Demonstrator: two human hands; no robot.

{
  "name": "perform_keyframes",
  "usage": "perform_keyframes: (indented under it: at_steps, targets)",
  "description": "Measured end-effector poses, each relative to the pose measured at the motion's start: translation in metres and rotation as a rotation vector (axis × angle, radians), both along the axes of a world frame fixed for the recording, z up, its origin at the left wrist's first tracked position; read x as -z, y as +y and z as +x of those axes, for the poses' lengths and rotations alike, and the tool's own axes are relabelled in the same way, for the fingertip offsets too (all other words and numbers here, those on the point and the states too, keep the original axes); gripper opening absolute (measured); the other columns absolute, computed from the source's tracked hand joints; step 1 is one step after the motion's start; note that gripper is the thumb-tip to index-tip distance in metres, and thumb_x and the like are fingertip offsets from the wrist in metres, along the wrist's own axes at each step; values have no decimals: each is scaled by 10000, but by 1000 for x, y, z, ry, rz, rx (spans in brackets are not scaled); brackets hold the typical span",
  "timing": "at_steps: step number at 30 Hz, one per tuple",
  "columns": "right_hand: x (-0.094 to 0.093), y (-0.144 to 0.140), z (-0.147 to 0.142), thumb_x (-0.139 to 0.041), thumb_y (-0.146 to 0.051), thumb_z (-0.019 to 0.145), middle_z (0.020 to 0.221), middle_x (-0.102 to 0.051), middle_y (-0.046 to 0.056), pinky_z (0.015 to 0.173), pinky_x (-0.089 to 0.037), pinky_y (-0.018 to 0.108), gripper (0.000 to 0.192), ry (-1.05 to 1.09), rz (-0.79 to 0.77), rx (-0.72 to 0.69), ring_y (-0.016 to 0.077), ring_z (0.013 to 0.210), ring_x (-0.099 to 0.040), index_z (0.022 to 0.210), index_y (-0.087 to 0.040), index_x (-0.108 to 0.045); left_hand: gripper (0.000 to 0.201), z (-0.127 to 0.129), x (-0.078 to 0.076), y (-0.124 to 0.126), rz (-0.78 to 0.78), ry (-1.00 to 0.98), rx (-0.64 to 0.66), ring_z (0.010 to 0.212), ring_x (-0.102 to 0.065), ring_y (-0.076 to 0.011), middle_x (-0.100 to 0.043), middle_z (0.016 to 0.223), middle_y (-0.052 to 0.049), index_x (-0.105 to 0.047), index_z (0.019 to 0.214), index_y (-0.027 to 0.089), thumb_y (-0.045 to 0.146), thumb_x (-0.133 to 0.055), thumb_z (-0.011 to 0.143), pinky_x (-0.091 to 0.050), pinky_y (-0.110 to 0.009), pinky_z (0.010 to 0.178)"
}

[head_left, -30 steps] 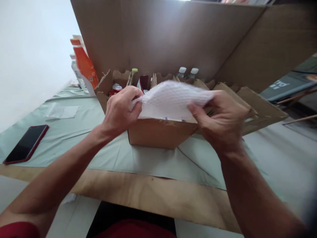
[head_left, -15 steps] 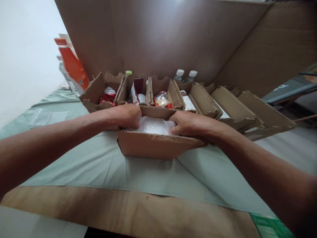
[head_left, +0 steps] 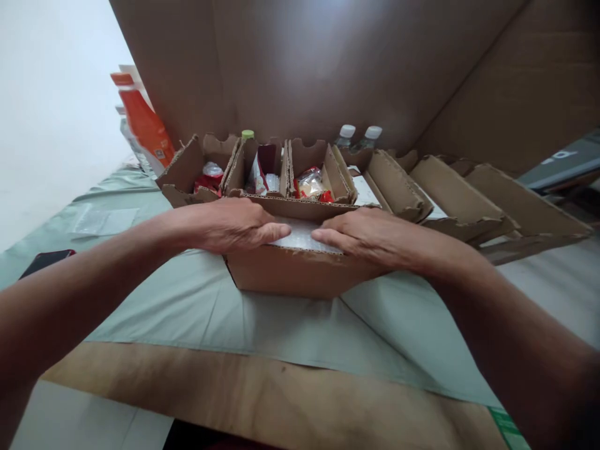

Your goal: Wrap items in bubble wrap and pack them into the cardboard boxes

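A white bubble-wrap sheet (head_left: 300, 235) lies inside a small open brown cardboard box (head_left: 290, 275) at the centre of the worktop, only a strip of it showing between the hands. The left hand (head_left: 234, 225) and right hand (head_left: 363, 234) lie flat on top of it, palms down, fingers stretched out and nearly meeting; neither grip is clenched around anything. The box stands on a pale green cloth (head_left: 197, 312). Just behind it is a row of cardboard divider trays (head_left: 262, 169) holding packets. An orange bottle (head_left: 145, 122) stands far left.
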State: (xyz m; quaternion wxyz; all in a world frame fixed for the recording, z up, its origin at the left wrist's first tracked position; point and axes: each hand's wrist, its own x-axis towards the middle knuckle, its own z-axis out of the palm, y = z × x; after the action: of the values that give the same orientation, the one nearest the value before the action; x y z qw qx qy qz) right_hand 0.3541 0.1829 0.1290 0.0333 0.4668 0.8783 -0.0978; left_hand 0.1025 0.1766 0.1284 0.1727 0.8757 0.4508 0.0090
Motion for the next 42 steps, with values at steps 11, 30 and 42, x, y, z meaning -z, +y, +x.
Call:
perform_keyframes:
  at_steps: [11,30,42]
  targets:
    - [3,-22,29,-393,-577,1011,858,-722,61,757,-465,353,514,268,16,45,218,788,-642,856,-201,-706,559,-18,9,-28,187,-185,-56,784,-661,-229,-709,828,-58,-699,855,191,569,-327,1031,-480,-328,751]
    - [151,-113,25,-644,-594,880,1064,-758,137,929,-562,504,457,883,291,535,339,1037,-709,1085,-189,-702,628,-8,176,-107,66,-1019,-656,1224,-658,-339,-698,1285,-146,-586,1306,185,529,-763,811,-530,-478,1069]
    - [131,-127,6,-718,-577,844,1017,-748,89,912,-574,522,408,985,362,566,334,1001,-705,1064,-233,-706,626,-31,136,-121,193,-969,-663,1107,-706,-316,-742,1180,-130,-624,1250,181,566,-789,786,-571,-450,1004]
